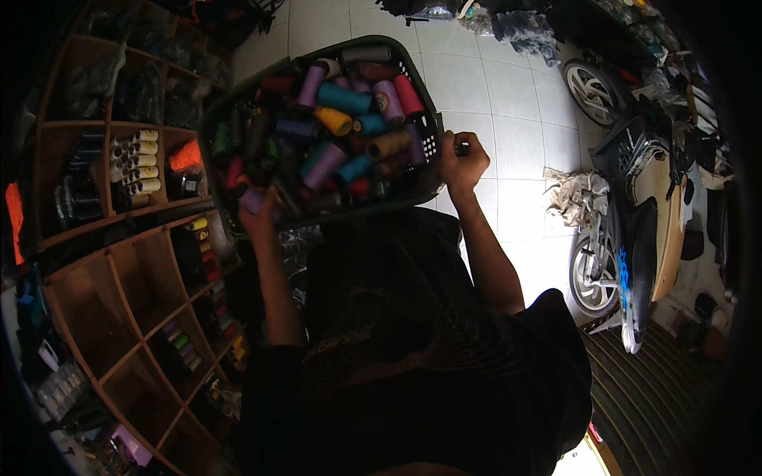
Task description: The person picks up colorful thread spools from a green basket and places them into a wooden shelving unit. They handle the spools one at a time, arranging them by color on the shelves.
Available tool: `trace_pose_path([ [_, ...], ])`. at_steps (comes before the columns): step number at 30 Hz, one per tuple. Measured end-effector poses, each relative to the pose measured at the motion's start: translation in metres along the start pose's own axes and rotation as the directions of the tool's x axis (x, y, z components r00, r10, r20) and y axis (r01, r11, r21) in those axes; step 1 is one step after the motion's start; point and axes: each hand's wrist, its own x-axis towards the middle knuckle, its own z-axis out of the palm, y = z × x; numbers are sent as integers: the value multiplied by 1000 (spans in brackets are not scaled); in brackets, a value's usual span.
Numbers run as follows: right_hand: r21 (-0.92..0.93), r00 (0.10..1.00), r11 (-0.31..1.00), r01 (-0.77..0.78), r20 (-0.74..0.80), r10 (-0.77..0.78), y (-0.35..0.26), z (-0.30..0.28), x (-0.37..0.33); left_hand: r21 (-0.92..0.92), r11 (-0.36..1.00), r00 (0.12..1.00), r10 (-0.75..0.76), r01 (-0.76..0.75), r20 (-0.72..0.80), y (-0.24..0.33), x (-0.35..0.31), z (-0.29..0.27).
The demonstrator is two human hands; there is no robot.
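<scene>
Inside dark basket (429,127): coloured thread spools (343,98).

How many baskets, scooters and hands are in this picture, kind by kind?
Dark plastic basket heaped with coloured thread spools: 1
Parked scooters: 2, one nearer, one behind
Hands gripping the basket: 2, left hand, right hand
Total: 5

Basket (429,103) dark grey; spools (341,127) teal, purple, red, mustard; floor tiles (516,119) white; shelves (119,293) brown
</scene>
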Motion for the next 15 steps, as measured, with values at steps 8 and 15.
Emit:
trace_pose_path([
  [8,-35,983,985,-166,-81,163,15,-16,27,-27,999,999,19,-20,-40,3,9,-18],
  [15,-28,981,982,-189,-45,188,10,-15,27,34,997,982,77,-72,-170,6,11,-38],
])
